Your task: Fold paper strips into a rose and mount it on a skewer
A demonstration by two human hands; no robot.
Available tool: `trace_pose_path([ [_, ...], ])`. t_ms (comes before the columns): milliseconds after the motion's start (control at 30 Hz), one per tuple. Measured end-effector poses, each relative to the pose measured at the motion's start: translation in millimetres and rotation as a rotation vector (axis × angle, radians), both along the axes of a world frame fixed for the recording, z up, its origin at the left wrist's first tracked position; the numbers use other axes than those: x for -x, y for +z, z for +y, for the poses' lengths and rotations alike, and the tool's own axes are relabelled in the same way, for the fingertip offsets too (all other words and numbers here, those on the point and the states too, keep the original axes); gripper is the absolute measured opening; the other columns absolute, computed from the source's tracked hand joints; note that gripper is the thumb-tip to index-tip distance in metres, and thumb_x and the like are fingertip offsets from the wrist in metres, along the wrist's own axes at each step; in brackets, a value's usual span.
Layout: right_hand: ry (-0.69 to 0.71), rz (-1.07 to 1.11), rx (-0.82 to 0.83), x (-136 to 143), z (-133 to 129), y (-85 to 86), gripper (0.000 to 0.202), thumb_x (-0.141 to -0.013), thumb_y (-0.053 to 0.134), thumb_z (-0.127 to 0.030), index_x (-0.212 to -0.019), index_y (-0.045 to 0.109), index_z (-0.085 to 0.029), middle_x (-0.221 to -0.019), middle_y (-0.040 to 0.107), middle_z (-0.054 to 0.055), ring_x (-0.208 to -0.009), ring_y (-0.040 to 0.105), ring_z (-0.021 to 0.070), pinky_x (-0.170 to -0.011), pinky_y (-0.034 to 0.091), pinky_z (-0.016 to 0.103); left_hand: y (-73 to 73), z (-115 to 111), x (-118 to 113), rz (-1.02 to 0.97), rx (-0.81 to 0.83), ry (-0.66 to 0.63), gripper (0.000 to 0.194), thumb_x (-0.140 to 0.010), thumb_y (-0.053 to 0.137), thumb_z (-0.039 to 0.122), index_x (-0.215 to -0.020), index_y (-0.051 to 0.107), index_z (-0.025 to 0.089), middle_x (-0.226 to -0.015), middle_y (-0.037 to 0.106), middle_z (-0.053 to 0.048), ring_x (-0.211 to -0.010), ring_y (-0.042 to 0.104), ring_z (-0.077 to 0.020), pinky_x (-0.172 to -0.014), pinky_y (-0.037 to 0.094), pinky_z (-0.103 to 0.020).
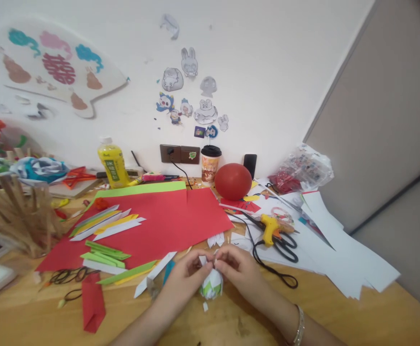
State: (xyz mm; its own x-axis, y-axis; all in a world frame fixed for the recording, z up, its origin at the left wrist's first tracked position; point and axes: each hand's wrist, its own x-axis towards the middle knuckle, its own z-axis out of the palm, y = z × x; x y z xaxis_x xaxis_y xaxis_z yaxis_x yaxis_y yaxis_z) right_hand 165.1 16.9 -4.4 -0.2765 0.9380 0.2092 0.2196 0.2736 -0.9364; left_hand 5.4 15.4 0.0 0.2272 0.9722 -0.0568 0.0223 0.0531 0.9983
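Observation:
Near the front middle of the table stands a small white and green folded-paper piece [212, 287]. My left hand [189, 273] is closed at its upper left, thumb and forefinger pinching its white paper top. From the right, my right hand [236, 269] pinches the same top, its fingertips close to those of the left. The fingers cover part of the paper. A tiny white scrap [205, 306] lies just below the piece. Folded white strips [154, 275] and green strips [105, 254] lie to the left.
A large red sheet [181, 216] spreads behind my hands. To the right are a yellow glue gun [269, 229], black-handled scissors [285, 245] and white sheets [354, 259]. Farther back stand a yellow bottle [114, 166], a lidded cup [210, 168] and a red balloon [233, 181].

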Motion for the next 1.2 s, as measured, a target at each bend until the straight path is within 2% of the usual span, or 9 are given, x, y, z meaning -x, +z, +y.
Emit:
trace_pose_path([
  [100,0.033,0.052,0.060,1.1,-2.2,-0.5,0.018,-0.082,0.056,-0.035,-0.074,0.050,-0.019,-0.063,0.047,-0.005,-0.056,0.044,0.0103,-0.052,0.035,0.021,0.4,-1.7,-3.8,-0.089,0.090,-0.017,0.030,-0.064,0.068,0.043,-0.077,0.061,0.017,-0.067,0.060,0.001,-0.065,0.055,-0.0158,-0.060,0.042,-0.026],
  [267,0.041,0.039,-0.087,0.5,-3.6,2.4,0.029,-0.086,0.050,-0.045,-0.073,0.049,-0.019,-0.073,0.051,-0.001,-0.068,0.048,0.0133,-0.061,0.038,0.024,8.4,-7.7,-4.1,-0.208,0.284,-0.066,0.037,-0.062,0.072,0.043,-0.084,0.060,0.016,-0.077,0.062,-0.001,-0.073,0.058,-0.0168,-0.064,0.045,-0.027],
  [367,0.086,0.047,-0.141,-0.1,-3.9,3.4,0.031,-0.087,0.047,-0.048,-0.074,0.051,-0.020,-0.076,0.052,0.000,-0.070,0.050,0.0138,-0.063,0.039,0.024,11.5,-13.2,-4.7,-0.331,0.446,-0.183,0.036,-0.067,0.068,0.046,-0.085,0.058,0.016,-0.073,0.060,-0.001,-0.068,0.058,-0.0163,-0.063,0.047,-0.031],
  [433,0.095,0.029,-0.120,-0.7,-3.8,4.0,0.030,-0.086,0.049,-0.048,-0.076,0.052,-0.020,-0.075,0.052,0.000,-0.068,0.049,0.0133,-0.062,0.039,0.024,12.3,-15.5,-5.9,-0.391,0.485,-0.216,0.035,-0.069,0.066,0.048,-0.081,0.057,0.016,-0.068,0.057,0.000,-0.062,0.056,-0.0150,-0.061,0.047,-0.031],
  [600,0.095,0.015,-0.071,-2.1,-3.3,7.4,0.027,-0.084,0.054,-0.045,-0.075,0.054,-0.019,-0.075,0.054,0.000,-0.070,0.051,0.0136,-0.063,0.041,0.024,15.0,-14.2,-6.8,-0.384,0.462,-0.164,0.032,-0.065,0.071,0.043,-0.077,0.059,0.016,-0.067,0.055,0.001,-0.063,0.053,-0.0135,-0.061,0.046,-0.029],
  [767,0.084,0.182,0.046,-1.6,-2.8,5.5,0.029,-0.080,0.058,-0.046,-0.073,0.053,-0.019,-0.071,0.054,-0.001,-0.065,0.051,0.0129,-0.060,0.042,0.024,12.5,-9.7,-4.3,-0.266,0.375,-0.162,0.029,-0.067,0.067,0.044,-0.073,0.060,0.016,-0.064,0.050,0.003,-0.061,0.048,-0.0123,-0.057,0.042,-0.024],
  [900,0.081,0.245,0.077,-2.6,-1.4,0.2,0.027,-0.079,0.061,-0.044,-0.074,0.053,-0.019,-0.071,0.053,-0.001,-0.066,0.051,0.0127,-0.062,0.041,0.024,7.2,-6.4,-2.5,-0.193,0.334,-0.155,0.030,-0.068,0.064,0.045,-0.068,0.057,0.016,-0.061,0.048,0.003,-0.060,0.045,-0.0122,-0.056,0.038,-0.023],
  [1067,0.058,0.275,0.074,-3.9,0.7,-2.2,0.027,-0.079,0.061,-0.044,-0.074,0.054,-0.018,-0.072,0.053,-0.001,-0.069,0.050,0.0132,-0.065,0.041,0.024,7.3,-6.1,-2.1,-0.120,0.254,-0.153,0.030,-0.071,0.060,0.047,-0.072,0.058,0.016,-0.064,0.051,0.002,-0.063,0.047,-0.0134,-0.059,0.038,-0.024],
  [1200,0.073,0.245,0.107,-4.2,3.2,-1.4,0.027,-0.078,0.061,-0.044,-0.075,0.054,-0.018,-0.072,0.053,-0.001,-0.069,0.050,0.0130,-0.064,0.041,0.024,8.7,-8.4,-4.7,-0.042,0.153,-0.080,0.035,-0.071,0.059,0.050,-0.078,0.062,0.017,-0.069,0.057,0.001,-0.067,0.051,-0.0159,-0.062,0.040,-0.025],
])
